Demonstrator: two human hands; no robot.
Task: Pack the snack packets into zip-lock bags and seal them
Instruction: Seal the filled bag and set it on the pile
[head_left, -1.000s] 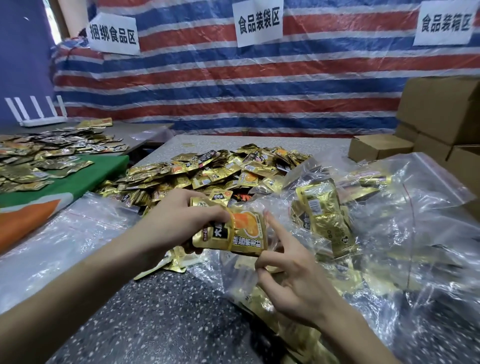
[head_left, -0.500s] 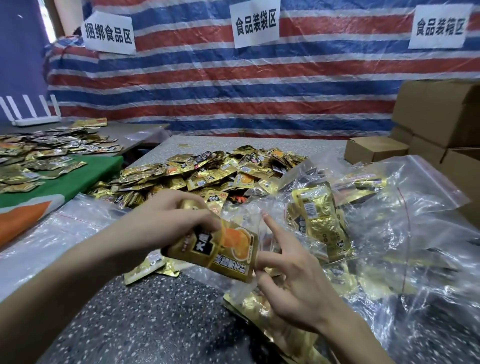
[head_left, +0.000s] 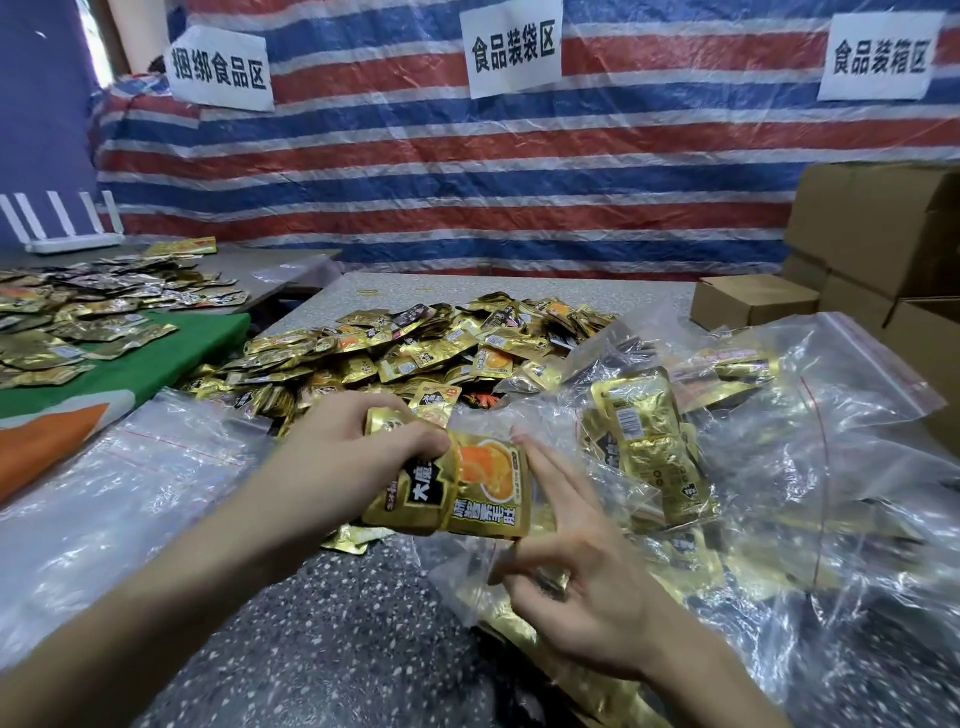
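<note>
Head view | left hand grips a stack of snack packets, just left of right hand | right hand pinches the zip-lock bag at its edge | likely best: spread the mouth wider, slide the stack in flat, clear of the zip | loose pile beyond both hands on worktop

A single camera rides on the person's head, facing forward and tilted down, close over the near edge of the heap of snack packets. The striped tarp stands beyond the heap, with the cartons to the heap's right.
</note>
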